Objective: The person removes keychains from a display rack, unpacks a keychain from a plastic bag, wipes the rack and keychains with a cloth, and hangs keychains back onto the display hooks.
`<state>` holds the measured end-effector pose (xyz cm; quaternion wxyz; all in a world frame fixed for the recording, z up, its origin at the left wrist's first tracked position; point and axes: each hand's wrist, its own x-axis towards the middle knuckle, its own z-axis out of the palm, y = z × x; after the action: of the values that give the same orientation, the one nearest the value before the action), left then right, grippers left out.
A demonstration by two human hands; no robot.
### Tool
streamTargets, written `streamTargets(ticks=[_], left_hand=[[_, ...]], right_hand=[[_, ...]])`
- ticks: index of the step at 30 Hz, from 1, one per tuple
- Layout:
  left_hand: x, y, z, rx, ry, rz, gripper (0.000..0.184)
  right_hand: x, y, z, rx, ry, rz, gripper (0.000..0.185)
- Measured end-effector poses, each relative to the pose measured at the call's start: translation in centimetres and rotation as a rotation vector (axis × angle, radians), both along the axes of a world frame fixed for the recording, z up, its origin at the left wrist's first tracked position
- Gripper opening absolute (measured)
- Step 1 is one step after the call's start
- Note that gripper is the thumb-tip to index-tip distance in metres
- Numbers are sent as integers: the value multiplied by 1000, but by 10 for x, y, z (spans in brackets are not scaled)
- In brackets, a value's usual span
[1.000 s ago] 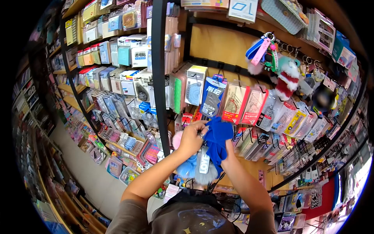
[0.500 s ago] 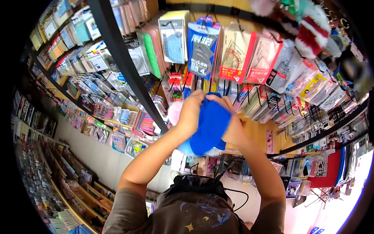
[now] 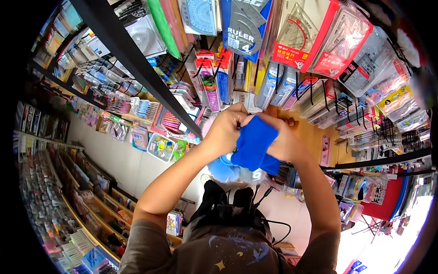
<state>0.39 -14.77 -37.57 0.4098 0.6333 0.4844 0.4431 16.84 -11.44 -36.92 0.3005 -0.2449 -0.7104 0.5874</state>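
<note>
Have a blue cloth (image 3: 255, 142) near the centre of the view, slightly toward 3 o'clock. Gripping the fabric from its 3 o'clock side with the right hand (image 3: 286, 140), drawn in narrow and partly blurred. Meeting its edge from 10 o'clock with the left hand (image 3: 224, 131), also narrow, with fingers bent inward; cannot tell the contents of that grasp. Can see a pink pompom (image 3: 208, 125) partly hidden behind the left hand at 9 o'clock, a light-blue pompom (image 3: 221, 170) hanging just below that hand, at 7 o'clock from the cloth, and pale fluff (image 3: 248, 176) with part of a lettered tag under the cloth at 6 o'clock. Can read "RULER SET" on a blue pack (image 3: 245, 32) at 12 o'clock, beside a pale protractor pack (image 3: 198, 17) nearer 11 and red-edged packs (image 3: 301, 41) at 1. Can make out a black post (image 3: 132, 64) slanting from 10 o'clock toward the left hand, a clear tub (image 3: 160, 147) of small bright items at 9, a wooden board (image 3: 337, 153) at 3, and a dark shirt (image 3: 228, 253) at 6.
</note>
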Motion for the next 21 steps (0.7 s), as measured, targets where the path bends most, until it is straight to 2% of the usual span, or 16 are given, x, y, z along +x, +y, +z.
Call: streamTargets(ticks=[1,5,8,9,12,13,16,17,21], left_hand=[[1,-1,-4,70,52,3,8],[-3,-6,9,141,156,-74,11],[1,-9,17,341,175,-30,11],[1,-13,21,318,185,-6,11],[2,-20,31,259,-11,18,19],[0,-22,31,312,-26,32,22],[-6,-30,45,403,76,3,18],[-4,-33,48,397,52,27,21],[-4,-41,59,344,102,48,20]], right_hand=[[-6,-3,6,169,-36,-9,27],[-2,-4,13,256,-169,-4,28],[1,-3,17,-31,-55,-91,27],[1,-6,26,-71,-66,-69,23],[7,-9,33,-218,46,-132,21],[9,-9,23,-340,204,-154,25],[18,-1,25,-745,253,-68,28],[21,7,11,-698,256,42,29],[26,-8,44,-709,259,3,34]])
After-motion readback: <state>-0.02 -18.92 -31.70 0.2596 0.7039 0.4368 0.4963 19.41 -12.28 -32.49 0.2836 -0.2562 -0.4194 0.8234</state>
